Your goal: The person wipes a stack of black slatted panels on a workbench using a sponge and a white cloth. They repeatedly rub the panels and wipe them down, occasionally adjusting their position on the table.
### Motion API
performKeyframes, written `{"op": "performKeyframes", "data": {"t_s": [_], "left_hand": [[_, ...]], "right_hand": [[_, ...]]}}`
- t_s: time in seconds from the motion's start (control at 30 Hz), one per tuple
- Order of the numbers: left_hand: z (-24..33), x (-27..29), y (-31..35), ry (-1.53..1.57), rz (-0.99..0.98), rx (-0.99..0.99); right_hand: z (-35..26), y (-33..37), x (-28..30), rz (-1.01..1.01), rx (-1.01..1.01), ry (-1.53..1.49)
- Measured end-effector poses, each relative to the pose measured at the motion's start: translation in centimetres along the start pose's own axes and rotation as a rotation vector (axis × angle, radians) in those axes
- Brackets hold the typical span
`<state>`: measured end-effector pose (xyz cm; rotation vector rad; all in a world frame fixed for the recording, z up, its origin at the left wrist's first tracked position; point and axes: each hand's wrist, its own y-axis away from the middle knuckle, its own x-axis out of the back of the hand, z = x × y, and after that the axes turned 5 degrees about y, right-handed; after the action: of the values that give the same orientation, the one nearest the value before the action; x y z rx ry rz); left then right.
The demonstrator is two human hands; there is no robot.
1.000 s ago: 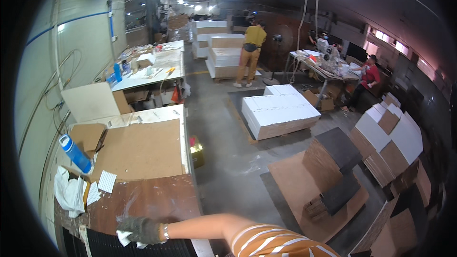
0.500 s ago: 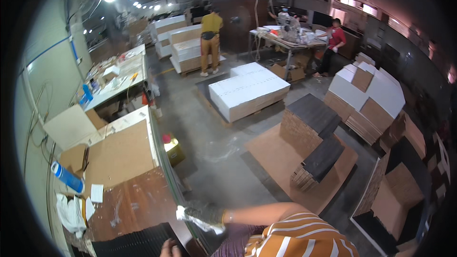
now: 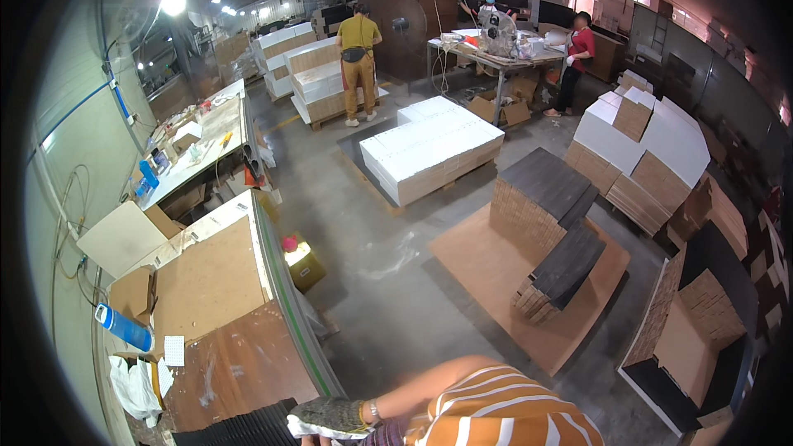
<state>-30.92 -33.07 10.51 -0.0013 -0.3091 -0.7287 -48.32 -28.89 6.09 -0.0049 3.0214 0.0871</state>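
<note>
At the bottom edge, my right hand [image 3: 334,413] wears a dark glove and reaches left across my body. Its fingers are closed on what looks like a white cloth [image 3: 330,429], which shows along the glove's lower side. A stack of black ribbed strips or thin boards [image 3: 239,427] lies on the bench just left of it. Only a few bare fingertips of my left hand [image 3: 314,441] show beneath the glove, so I cannot see how its fingers are set.
The brown-topped bench [image 3: 248,355] holds a blue bottle [image 3: 124,328] and a crumpled white bag [image 3: 134,388]. Dark board stacks [image 3: 549,186] stand on a brown sheet to the right. White panels [image 3: 434,144] lie on a pallet ahead. Several people work farther back.
My right hand has swung left and down from the bench edge to the black stack. My left hand's fingers have become mostly hidden beneath it. The view has shifted slightly.
</note>
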Motion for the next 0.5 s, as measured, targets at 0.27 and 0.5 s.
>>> {"op": "performKeyframes", "data": {"t_s": [0.27, 0.5], "left_hand": [[-3.1, 5.5, -2.1, -0.567, -0.148, -0.653], [-0.3, 6.8, -5.5, -0.461, -0.316, -0.587]], "right_hand": [[0.0, -4.8, 4.0, 0.185, 0.434, 0.996], [0.2, -2.8, 11.0, 0.492, 0.653, 1.185]]}}
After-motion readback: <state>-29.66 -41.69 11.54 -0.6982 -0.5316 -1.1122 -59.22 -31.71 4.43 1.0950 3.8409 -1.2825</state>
